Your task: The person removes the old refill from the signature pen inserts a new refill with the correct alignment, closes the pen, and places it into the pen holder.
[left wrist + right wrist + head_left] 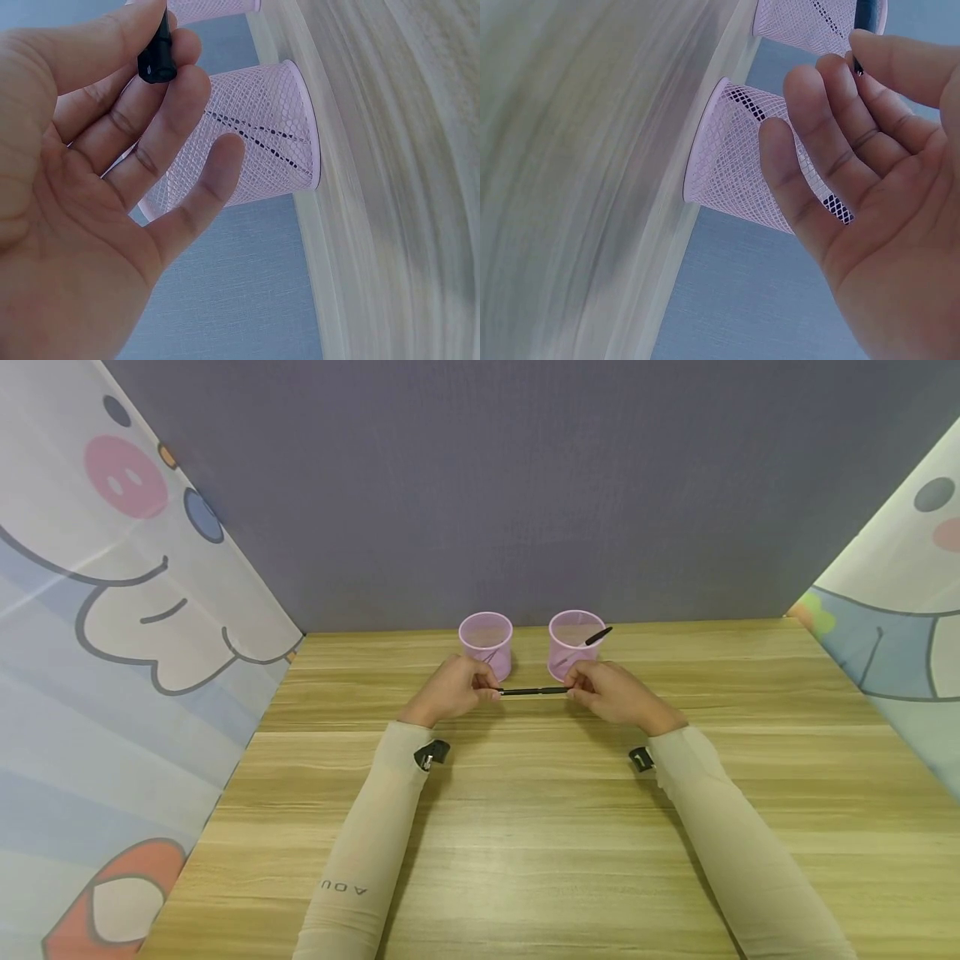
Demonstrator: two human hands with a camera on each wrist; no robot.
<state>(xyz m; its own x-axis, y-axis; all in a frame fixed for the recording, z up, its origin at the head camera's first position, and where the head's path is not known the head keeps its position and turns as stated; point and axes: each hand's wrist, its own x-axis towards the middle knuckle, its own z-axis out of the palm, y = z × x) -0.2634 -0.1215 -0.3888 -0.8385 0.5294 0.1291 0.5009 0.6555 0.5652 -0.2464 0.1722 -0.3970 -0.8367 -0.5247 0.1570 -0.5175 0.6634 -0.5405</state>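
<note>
A slim black pen spans level between both hands, in front of two pink mesh pen cups. My left hand pinches its left end between thumb and fingers; in the left wrist view that blunt pen end shows at the fingertips and the little finger stands apart. At the other end, my right hand pinches the pen between thumb and fingers. Behind the left hand is the left cup, with thin dark sticks inside. The right cup holds a pen leaning out over its right rim.
Both cups stand at the back of a wood-grain table, close to a grey-blue upright panel. Cartoon-printed sheets flank the table left and right. Each wrist carries a small black device.
</note>
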